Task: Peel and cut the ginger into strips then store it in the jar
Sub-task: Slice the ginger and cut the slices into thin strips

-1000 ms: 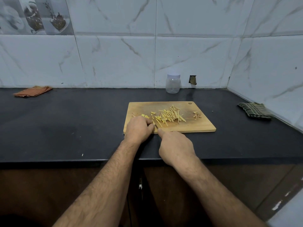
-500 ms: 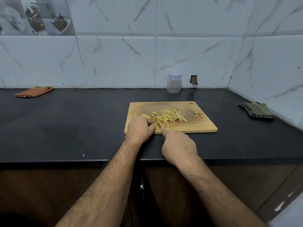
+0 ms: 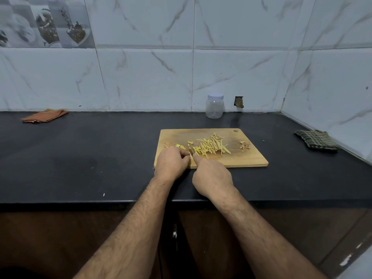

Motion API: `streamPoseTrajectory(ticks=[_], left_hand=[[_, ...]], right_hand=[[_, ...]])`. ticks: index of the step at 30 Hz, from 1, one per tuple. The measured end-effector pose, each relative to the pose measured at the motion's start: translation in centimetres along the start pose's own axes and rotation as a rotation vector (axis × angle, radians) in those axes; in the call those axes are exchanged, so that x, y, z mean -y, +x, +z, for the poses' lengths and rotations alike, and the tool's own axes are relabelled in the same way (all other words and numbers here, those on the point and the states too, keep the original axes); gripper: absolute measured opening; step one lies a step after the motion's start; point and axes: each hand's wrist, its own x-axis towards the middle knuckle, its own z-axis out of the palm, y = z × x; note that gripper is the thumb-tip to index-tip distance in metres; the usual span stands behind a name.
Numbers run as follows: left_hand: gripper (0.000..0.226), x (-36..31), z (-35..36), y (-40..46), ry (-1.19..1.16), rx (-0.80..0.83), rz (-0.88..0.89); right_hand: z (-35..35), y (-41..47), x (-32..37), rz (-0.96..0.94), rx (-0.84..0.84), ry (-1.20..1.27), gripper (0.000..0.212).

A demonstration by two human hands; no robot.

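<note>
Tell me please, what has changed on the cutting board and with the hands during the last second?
Almost nothing. Both hands stay at the near left part of the cutting board: the left hand still holds down a ginger piece, the right hand still grips the knife, blade beside the left fingertips. The pile of ginger strips, the peel scraps and the closed jar have not moved.

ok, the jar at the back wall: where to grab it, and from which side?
Grip the jar round its clear body, just under the lid, coming from the front over the cutting board. It stands upright against the wall, so the back is blocked; both flanks look free. The round body probably suits a wrap grip. The lid is on, so a top hold likely only serves for unscrewing.
</note>
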Motion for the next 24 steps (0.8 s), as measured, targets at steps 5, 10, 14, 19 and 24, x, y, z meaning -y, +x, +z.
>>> streamPoseTrajectory(ticks=[5, 10, 14, 19, 24], left_hand=[[0.023, -0.1, 0.1, 0.1, 0.004, -0.023, -0.006], [0.02, 0.0, 0.2, 0.3, -0.007, -0.011, -0.011], [0.018, 0.1, 0.4, 0.4, -0.013, -0.005, -0.019], [0.015, 0.3, 0.6, 0.5, -0.024, -0.012, -0.022], [0.017, 0.2, 0.5, 0.5, -0.03, -0.021, -0.03]], right_hand=[[0.0, 0.1, -0.1, -0.019, -0.003, -0.009, 0.059], [0.2, 0.6, 0.0, -0.005, 0.013, -0.027, 0.059], [0.2, 1.0, 0.1, -0.003, 0.036, -0.043, 0.06], [0.2, 1.3, 0.2, -0.012, 0.038, -0.073, 0.061], [0.0, 0.4, -0.2, -0.016, 0.051, -0.08, 0.061]])
